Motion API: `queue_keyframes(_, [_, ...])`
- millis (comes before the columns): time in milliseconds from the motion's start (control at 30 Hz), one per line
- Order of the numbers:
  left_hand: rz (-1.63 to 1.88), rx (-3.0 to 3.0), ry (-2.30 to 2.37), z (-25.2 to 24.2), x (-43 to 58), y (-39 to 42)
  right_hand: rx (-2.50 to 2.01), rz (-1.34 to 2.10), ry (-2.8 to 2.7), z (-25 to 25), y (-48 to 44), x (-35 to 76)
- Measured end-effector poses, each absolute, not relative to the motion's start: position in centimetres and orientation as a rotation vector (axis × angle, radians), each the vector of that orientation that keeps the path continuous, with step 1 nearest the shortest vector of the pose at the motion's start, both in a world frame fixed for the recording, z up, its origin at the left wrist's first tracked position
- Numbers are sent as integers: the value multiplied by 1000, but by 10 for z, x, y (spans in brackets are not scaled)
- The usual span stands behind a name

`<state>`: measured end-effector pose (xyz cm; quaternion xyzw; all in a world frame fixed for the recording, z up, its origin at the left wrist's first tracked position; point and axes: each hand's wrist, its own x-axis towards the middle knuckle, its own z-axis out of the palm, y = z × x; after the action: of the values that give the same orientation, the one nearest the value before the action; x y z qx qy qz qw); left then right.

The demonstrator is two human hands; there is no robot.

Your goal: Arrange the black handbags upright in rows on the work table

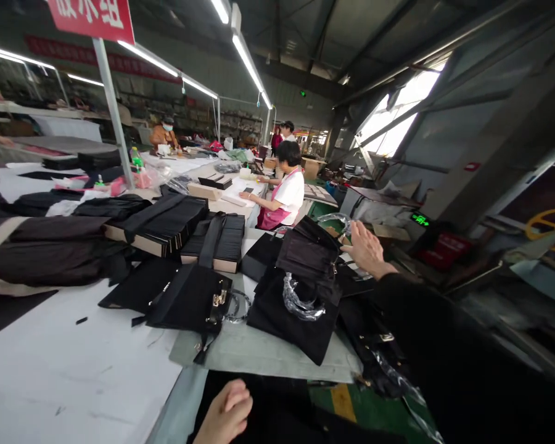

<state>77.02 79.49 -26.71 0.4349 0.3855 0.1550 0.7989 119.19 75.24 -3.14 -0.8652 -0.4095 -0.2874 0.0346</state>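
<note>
My right hand (366,248) reaches out at the right with its fingers stretched, beside a black bag (308,250) and a clear-wrapped handle; nothing shows in its grasp. Low in the view, my left hand (229,410) has its fingers curled in, near the table's front edge; whether it holds anything is hidden. Between the hands lies black fabric with a plastic-wrapped handle (300,302). Left of it rests another black bag (189,299) with a gold clasp. More black bags (382,345) hang over the table's right side.
Stacks of black panels (166,225) tied with straps stand behind the bags. A white sheet (74,370) covers the left of the table. Beyond, a person in a white top (289,188) sits working. A metal post (113,111) rises at the left.
</note>
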Motion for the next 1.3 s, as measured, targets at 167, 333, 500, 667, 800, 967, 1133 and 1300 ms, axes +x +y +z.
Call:
queue_keyframes(167, [605,801,822,-277,843,838,-2784,-759,-1028,-18,816,1241])
queue_keyframes(333, [730,1036,826,-284,874,882,-2878,-542,-1084,-35,830,1263])
queue_keyframes(500, [576,1457,894,-276,898,913,-2899,-863,-1152,-45,826,1259])
queue_keyframes(667, [509,1580,934,-269,915,918,-2791,-1047,-1158,-35,834,1277])
queue_keyframes(800, [570,1479,881,-282,915,907,-2860,-514,-1045,-21,840,1293])
queue_keyframes(967, [642,1333,950,-293,922,896,-2604,591,-1325,-34,821,1215])
queue_keyframes(1133, [659,1258,927,-296,930,897,-2734,323,-1594,-139,795,1074])
queue_keyframes(1300, [662,1525,989,-283,926,895,-2772,-370,-1435,-210,782,1010])
